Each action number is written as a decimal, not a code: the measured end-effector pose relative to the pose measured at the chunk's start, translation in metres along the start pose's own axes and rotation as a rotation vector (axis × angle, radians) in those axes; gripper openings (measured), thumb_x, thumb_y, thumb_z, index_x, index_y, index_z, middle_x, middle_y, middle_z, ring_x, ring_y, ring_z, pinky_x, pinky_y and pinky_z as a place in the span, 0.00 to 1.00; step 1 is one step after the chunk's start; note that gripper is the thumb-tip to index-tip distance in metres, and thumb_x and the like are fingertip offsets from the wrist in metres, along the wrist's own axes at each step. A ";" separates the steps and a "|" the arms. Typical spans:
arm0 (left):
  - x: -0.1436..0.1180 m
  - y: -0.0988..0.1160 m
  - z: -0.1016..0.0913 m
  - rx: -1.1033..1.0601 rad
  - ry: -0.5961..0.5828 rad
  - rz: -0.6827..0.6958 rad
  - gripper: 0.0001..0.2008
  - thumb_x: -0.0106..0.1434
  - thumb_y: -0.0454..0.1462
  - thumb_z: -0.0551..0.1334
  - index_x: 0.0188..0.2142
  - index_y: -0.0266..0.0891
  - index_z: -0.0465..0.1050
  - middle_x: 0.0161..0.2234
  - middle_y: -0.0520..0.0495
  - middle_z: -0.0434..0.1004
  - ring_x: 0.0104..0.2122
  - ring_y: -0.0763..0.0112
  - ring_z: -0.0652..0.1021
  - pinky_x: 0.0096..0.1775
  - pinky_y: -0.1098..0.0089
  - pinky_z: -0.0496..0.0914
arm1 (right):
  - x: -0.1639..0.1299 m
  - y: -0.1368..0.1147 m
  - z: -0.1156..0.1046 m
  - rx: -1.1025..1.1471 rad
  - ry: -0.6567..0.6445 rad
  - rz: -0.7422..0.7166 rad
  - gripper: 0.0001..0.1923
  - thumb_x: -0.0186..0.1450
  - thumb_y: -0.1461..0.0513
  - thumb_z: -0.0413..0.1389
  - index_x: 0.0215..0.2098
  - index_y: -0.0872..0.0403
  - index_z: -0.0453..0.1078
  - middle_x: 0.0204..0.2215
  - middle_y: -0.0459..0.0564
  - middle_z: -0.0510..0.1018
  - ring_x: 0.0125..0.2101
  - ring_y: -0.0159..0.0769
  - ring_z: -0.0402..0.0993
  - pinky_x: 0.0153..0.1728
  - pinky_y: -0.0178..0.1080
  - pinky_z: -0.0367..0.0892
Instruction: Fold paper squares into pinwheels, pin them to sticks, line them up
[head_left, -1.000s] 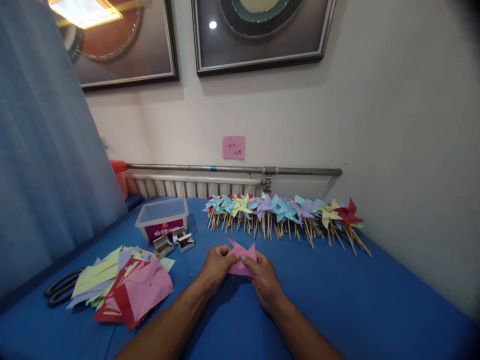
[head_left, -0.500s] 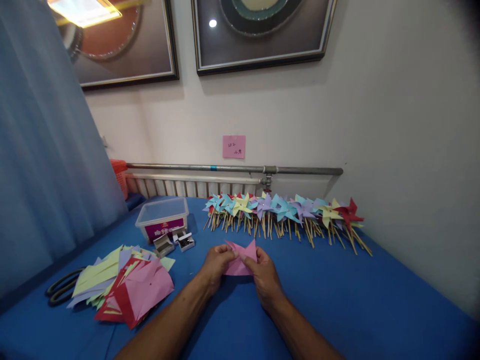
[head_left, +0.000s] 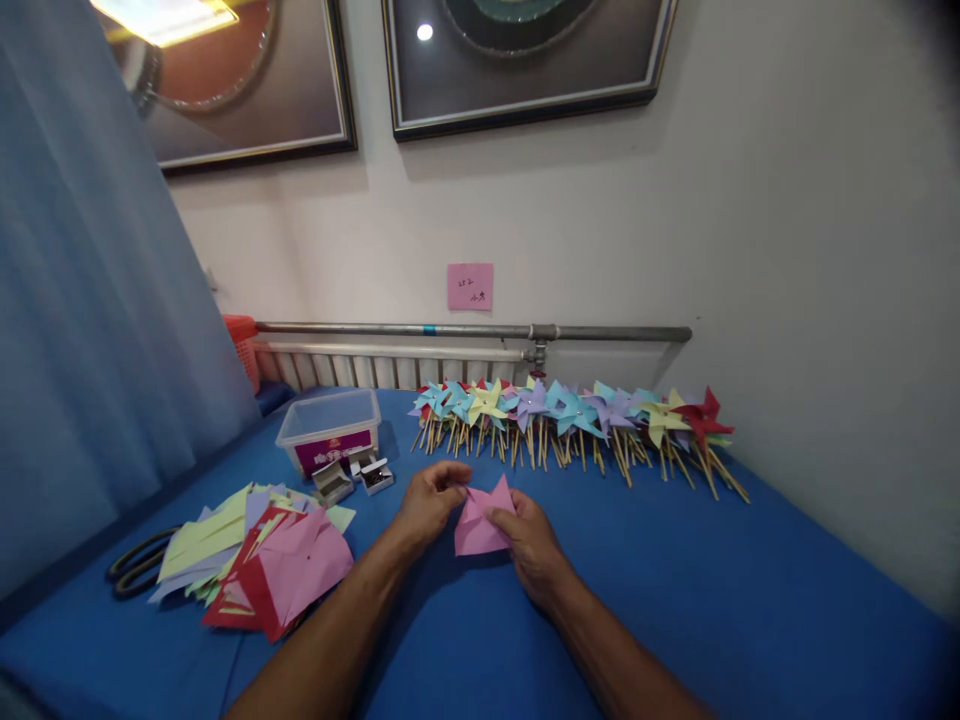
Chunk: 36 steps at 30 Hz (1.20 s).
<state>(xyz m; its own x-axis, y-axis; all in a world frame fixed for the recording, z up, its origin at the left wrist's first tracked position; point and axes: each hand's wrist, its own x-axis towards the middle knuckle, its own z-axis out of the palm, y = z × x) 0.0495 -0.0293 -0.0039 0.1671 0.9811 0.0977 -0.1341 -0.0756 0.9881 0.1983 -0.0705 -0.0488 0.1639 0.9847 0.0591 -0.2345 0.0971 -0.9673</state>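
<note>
Far left on the blue table (head_left: pixel 750 600) you've got scissors (head_left: pixel 139 572) and, just right of them, the stack of cut paper squares (head_left: pixel 262 560) w/ a pink sheet on top; leave those alone while you work, they're near enough for the next grab. Behind the stack sit the clear plastic tub (head_left: pixel 328 432) and two small open boxes (head_left: pixel 352 478), contents too small to tell. Now the step itself, as it looks: folding a corner into the centre of the pink paper piece (head_left: pixel 480 525), which is held just above the table between both hands, roughly mid-table. Your left hand (head_left: pixel 429 502) is closed in a pinch at the piece's upper left point; keep that pinch light so the flap curves, don't crease it flat. Your right hand (head_left: pixel 531 540) grips the right edge, thumb on top; use it to pin the centre so folded tips don't spring back. Line tips up over one spot before fixing. Further right, along the wall, the row of finished pinwheels (head_left: pixel 570 415) on sticks lies well apart, so no need to crowd it.
</note>
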 end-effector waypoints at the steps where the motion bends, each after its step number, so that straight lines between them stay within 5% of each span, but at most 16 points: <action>1: 0.001 -0.001 -0.001 0.048 -0.043 -0.012 0.12 0.44 0.29 0.68 0.32 0.35 0.80 0.29 0.47 0.80 0.28 0.71 0.74 0.33 0.71 0.66 | -0.001 0.000 0.000 0.011 -0.020 0.008 0.14 0.53 0.57 0.65 0.35 0.55 0.74 0.26 0.46 0.80 0.24 0.34 0.72 0.27 0.36 0.65; 6: 0.000 -0.009 -0.004 0.119 -0.174 -0.055 0.11 0.46 0.30 0.66 0.32 0.35 0.82 0.29 0.47 0.81 0.25 0.72 0.74 0.31 0.71 0.66 | -0.003 -0.001 -0.002 0.080 -0.080 0.047 0.14 0.51 0.59 0.66 0.35 0.55 0.75 0.26 0.46 0.80 0.23 0.33 0.72 0.27 0.35 0.64; 27: 0.000 -0.006 -0.007 0.207 -0.258 0.062 0.11 0.51 0.41 0.68 0.31 0.36 0.82 0.29 0.47 0.78 0.29 0.69 0.73 0.34 0.70 0.65 | -0.006 -0.010 0.004 0.093 -0.081 0.045 0.18 0.50 0.56 0.68 0.36 0.55 0.74 0.26 0.44 0.78 0.25 0.33 0.71 0.29 0.35 0.63; 36: 0.003 -0.007 -0.005 0.124 -0.022 0.106 0.11 0.49 0.43 0.68 0.26 0.37 0.77 0.25 0.49 0.75 0.28 0.70 0.71 0.34 0.70 0.64 | 0.006 0.006 -0.004 0.046 0.015 -0.031 0.16 0.52 0.56 0.66 0.36 0.53 0.74 0.27 0.45 0.80 0.26 0.36 0.73 0.30 0.37 0.66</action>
<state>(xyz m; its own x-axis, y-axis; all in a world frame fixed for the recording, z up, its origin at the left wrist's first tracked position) 0.0459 -0.0253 -0.0108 0.1802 0.9624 0.2033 -0.0304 -0.2011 0.9791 0.2015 -0.0645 -0.0547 0.1858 0.9789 0.0850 -0.2730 0.1345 -0.9526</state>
